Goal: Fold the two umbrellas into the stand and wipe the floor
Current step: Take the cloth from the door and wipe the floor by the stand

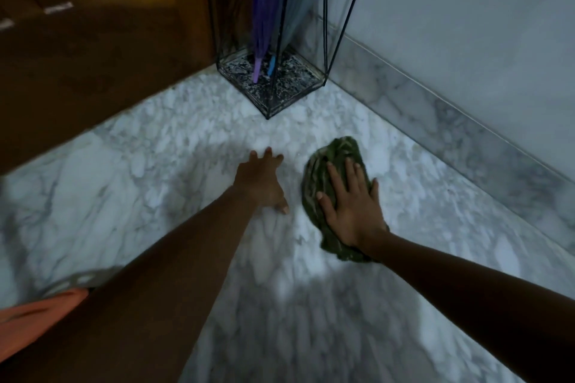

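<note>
No readable text, labels, brands, numbers or signs anywhere in view.

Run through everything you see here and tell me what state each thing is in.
Purple umbrella: folded, upright in stand.
Blue umbrella: folded, upright in stand.
Stand: upright in the corner.
Cloth: crumpled, flat on floor.
Right hand: pressing on cloth.
Left hand: open, empty, on floor.
</note>
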`<state>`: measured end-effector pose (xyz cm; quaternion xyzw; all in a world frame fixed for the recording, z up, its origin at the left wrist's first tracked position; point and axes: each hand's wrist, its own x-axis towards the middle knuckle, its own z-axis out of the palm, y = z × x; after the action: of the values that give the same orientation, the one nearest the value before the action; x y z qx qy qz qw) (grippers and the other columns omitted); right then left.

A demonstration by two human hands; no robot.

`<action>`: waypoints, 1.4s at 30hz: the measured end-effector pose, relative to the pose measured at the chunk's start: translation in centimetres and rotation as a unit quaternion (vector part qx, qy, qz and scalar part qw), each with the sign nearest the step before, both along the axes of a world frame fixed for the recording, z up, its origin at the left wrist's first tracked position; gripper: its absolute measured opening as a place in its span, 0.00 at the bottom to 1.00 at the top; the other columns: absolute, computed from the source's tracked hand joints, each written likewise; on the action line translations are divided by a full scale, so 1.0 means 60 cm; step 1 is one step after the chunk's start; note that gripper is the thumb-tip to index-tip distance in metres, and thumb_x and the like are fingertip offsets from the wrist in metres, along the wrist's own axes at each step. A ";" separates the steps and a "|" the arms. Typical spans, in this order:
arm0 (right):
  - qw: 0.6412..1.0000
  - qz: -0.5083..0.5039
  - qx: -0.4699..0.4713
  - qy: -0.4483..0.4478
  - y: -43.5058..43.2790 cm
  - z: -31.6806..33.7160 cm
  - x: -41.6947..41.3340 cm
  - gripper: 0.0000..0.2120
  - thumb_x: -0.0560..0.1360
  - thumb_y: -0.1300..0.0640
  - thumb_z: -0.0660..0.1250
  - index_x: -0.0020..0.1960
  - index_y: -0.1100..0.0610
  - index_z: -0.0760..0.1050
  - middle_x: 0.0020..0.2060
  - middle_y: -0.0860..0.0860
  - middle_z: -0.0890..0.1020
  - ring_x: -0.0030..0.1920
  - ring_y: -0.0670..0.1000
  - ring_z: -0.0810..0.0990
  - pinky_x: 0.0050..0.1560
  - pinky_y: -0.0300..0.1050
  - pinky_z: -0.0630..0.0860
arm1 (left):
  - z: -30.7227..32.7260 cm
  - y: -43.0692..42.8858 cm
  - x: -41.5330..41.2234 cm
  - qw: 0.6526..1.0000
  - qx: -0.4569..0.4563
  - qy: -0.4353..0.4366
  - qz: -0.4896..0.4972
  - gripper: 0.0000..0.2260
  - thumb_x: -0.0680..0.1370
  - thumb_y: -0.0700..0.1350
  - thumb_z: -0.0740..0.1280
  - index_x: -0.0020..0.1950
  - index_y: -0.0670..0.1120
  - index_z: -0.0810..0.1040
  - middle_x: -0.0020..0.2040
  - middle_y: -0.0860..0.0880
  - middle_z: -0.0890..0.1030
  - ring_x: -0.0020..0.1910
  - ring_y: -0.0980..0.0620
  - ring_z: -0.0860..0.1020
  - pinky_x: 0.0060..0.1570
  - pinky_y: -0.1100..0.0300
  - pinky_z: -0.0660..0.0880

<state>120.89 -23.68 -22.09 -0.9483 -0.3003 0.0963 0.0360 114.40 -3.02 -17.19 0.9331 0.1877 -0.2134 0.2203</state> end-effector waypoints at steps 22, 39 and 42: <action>0.929 0.195 0.271 0.159 0.243 0.084 -0.082 0.13 0.80 0.66 0.63 0.62 0.64 0.80 0.56 0.59 0.83 0.57 0.57 0.81 0.61 0.31 0.72 | 0.058 0.197 -0.170 0.969 -0.163 -0.090 0.163 0.23 0.68 0.46 0.80 0.61 0.45 0.82 0.63 0.47 0.80 0.61 0.50 0.77 0.58 0.60 0.74; 0.750 -0.044 0.410 0.517 0.255 1.237 -0.125 0.03 0.77 0.57 0.67 0.50 0.53 0.74 0.48 0.55 0.79 0.50 0.53 0.80 0.52 0.46 0.78 | 1.212 0.155 -0.233 0.862 -0.377 -0.096 0.324 0.17 0.81 0.40 0.65 0.69 0.42 0.73 0.64 0.44 0.79 0.57 0.48 0.79 0.52 0.58 0.78; 0.808 0.128 0.352 0.455 0.280 1.477 -0.176 0.19 0.69 0.53 0.79 0.52 0.52 0.72 0.48 0.50 0.80 0.48 0.47 0.82 0.49 0.44 0.80 | 1.466 0.193 -0.312 0.872 -0.366 -0.104 0.307 0.11 0.81 0.38 0.63 0.62 0.41 0.78 0.59 0.43 0.83 0.56 0.47 0.82 0.59 0.54 0.78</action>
<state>110.34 -6.90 66.52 -0.6711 -0.3817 0.4078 0.4874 95.70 8.56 70.78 0.6978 0.3495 -0.0901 0.6187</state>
